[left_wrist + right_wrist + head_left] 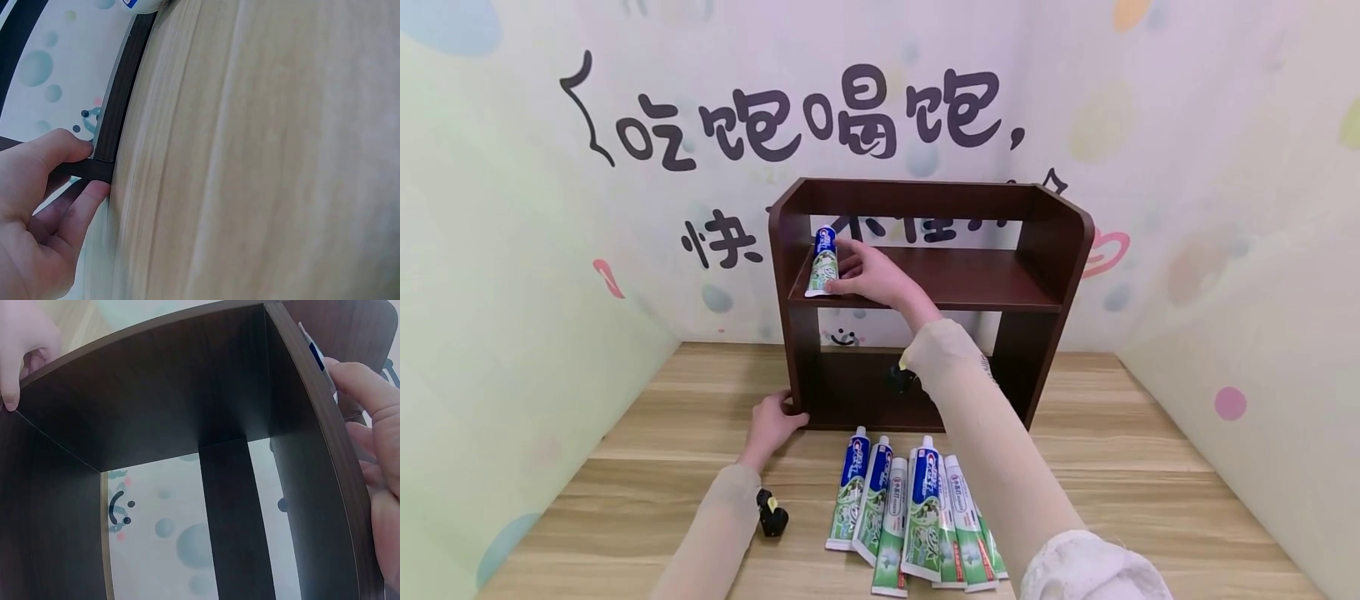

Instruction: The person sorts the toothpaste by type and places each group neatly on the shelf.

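Note:
On the upper shelf of a dark brown wooden rack, a blue, white and green toothpaste tube stands cap up against the left side panel. My right hand holds this tube from its right side, thumb near its lower end. In the right wrist view only a thin edge of the tube shows beside the thumb, and the other fingertips are partly hidden. Down at the rack's lower left front corner, my left hand grips the side panel between thumb and fingers.
Several toothpaste tubes lie overlapping on the wooden table in front of the rack, caps toward it. Some are blue and green, others white and green. The right forearm covers part of them. Patterned walls surround the table.

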Tool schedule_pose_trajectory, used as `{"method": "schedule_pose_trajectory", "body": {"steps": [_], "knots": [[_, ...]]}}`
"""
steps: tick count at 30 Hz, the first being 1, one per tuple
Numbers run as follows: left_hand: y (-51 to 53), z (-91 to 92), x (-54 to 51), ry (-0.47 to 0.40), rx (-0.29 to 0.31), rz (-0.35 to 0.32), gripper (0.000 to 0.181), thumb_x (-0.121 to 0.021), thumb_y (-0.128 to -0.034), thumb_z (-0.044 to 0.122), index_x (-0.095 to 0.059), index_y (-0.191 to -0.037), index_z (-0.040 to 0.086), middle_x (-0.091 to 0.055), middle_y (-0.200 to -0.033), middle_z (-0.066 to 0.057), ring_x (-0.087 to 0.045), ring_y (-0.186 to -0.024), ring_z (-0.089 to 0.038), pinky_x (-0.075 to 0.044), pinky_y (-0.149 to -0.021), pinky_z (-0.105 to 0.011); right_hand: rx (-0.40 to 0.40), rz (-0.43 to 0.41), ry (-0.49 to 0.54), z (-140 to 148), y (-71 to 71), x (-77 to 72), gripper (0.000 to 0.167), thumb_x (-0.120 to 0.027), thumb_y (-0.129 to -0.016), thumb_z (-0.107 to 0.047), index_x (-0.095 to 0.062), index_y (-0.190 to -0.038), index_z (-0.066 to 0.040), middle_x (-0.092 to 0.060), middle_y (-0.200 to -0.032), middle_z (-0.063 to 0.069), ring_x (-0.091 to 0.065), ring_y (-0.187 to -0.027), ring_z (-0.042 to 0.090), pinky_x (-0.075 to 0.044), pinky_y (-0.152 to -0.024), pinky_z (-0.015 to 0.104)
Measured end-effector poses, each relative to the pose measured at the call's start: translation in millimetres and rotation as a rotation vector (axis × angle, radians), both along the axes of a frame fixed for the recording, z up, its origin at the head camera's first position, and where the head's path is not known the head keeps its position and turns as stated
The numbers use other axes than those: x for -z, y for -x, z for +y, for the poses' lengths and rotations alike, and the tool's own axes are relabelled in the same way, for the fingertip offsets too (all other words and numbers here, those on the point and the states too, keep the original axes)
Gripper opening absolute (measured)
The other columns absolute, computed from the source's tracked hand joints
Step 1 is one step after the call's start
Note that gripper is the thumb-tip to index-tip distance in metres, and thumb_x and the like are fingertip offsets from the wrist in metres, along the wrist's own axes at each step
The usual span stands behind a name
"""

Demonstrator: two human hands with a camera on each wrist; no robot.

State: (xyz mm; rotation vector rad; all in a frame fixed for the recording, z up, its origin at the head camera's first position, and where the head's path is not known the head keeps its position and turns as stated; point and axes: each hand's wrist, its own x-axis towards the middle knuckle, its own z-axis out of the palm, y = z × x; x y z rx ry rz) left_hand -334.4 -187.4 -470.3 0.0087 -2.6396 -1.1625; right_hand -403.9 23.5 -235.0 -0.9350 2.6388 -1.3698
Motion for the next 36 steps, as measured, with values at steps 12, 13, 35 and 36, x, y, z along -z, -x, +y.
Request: {"method": "schedule_pose_trajectory", "body": {"steps": [12,13,35,36], "knots": [[-2.2,0.9,-5.3,0.0,-0.002,0.005,0.055,-0.071,-0.0821,0.014,-0.057,-0.13,-0.009,-0.072,-0.105,-0.026,-0.068,-0.097,-0.039,-0.054,-0.086,-0.05,0.019,0.093,-0.091,-6.1,-0.9,0.5,0.067,-0.074,-0.088,-0.034,-0.046,-0.145,-0.017,-0.061,-0.128,0.007,-0.059,-0.11,0.019,-0.052,-0.101,0.035],[-2.0,0.6,-4.8,0.006,-0.001,0.009,0.055,-0.071,-0.0819,0.013,-0.057,-0.13,-0.009,-0.072,-0.104,-0.027,-0.068,-0.096,-0.039,-0.053,-0.086,-0.05,0.021,0.103,-0.1,-6.4,-0.9,0.9,0.066,-0.074,-0.088,-0.036,-0.046,-0.145,-0.017,-0.062,-0.128,0.007,-0.06,-0.11,0.018,-0.052,-0.1,0.035],[-0.2,-0.5,0.6,0.008,0.011,0.003,0.055,-0.071,-0.0829,0.015,-0.057,-0.13,-0.009,-0.072,-0.105,-0.026,-0.068,-0.097,-0.037,-0.054,-0.085,-0.049,-0.02,0.171,-0.16,-3.1,-0.3,4.7,0.064,-0.074,-0.086,-0.043,-0.054,-0.142,-0.021,-0.063,-0.123,0.003,-0.057,-0.101,0.018,-0.053,-0.086,0.03],[-0.3,-0.5,0.2,0.007,0.011,0.004,0.054,-0.071,-0.0828,0.015,-0.058,-0.13,-0.009,-0.072,-0.105,-0.026,-0.068,-0.096,-0.037,-0.054,-0.085,-0.049,-0.017,0.176,-0.161,-3.5,-0.4,4.9,0.064,-0.074,-0.086,-0.043,-0.054,-0.142,-0.021,-0.063,-0.122,0.002,-0.057,-0.101,0.018,-0.053,-0.086,0.03]]}}
